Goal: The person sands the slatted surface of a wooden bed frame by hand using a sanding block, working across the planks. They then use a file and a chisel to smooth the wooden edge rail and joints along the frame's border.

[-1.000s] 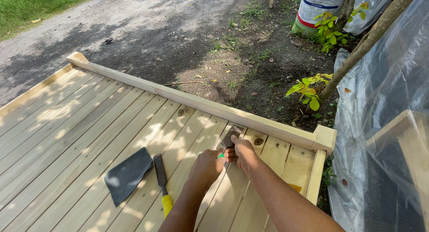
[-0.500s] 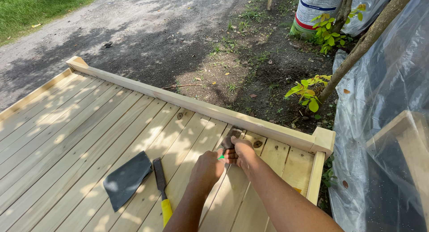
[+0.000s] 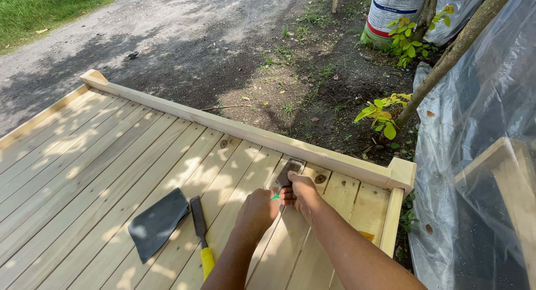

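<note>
— How do I hold it?
— Your left hand [image 3: 255, 210] and right hand [image 3: 301, 194] both close on the chisel [image 3: 283, 180], blade flat on the deck [image 3: 84, 156] near the rail [image 3: 251, 135]. Keep it low, push along the grain.
</note>
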Action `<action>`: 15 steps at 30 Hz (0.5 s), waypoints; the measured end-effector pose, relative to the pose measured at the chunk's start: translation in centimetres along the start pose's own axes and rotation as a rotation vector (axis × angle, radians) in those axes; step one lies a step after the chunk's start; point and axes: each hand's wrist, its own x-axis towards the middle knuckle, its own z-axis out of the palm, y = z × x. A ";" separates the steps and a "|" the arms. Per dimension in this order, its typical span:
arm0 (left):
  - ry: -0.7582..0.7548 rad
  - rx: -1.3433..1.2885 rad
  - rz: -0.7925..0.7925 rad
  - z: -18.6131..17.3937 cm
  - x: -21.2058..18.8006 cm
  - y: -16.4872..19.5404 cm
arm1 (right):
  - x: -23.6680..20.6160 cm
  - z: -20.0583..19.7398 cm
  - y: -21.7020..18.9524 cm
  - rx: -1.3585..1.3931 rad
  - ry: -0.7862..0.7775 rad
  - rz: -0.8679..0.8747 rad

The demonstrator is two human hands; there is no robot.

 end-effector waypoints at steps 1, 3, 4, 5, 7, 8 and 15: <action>-0.012 0.013 -0.009 -0.3 -0.1 0.3 | 0.0 0.1 -0.2 -0.004 0.004 0.010; -0.046 0.021 -0.101 -1.0 -0.5 0.9 | 0.0 0.2 -0.4 -0.013 0.011 0.018; -0.062 0.023 -0.146 -1.2 -0.7 1.3 | 0.0 0.3 -0.5 -0.017 0.014 0.012; -0.065 0.008 -0.164 -1.4 -0.8 1.5 | 0.0 0.3 -0.5 -0.021 0.017 0.006; -0.073 -0.026 -0.204 -1.4 -1.1 1.9 | 0.0 0.2 -0.6 -0.021 0.034 0.010; -0.066 -0.024 -0.176 -1.4 -1.2 2.0 | 0.1 0.2 -0.6 -0.022 0.040 0.010; -0.022 -0.178 -0.083 -0.4 -0.5 0.9 | 0.1 0.3 -0.2 0.012 0.039 -0.002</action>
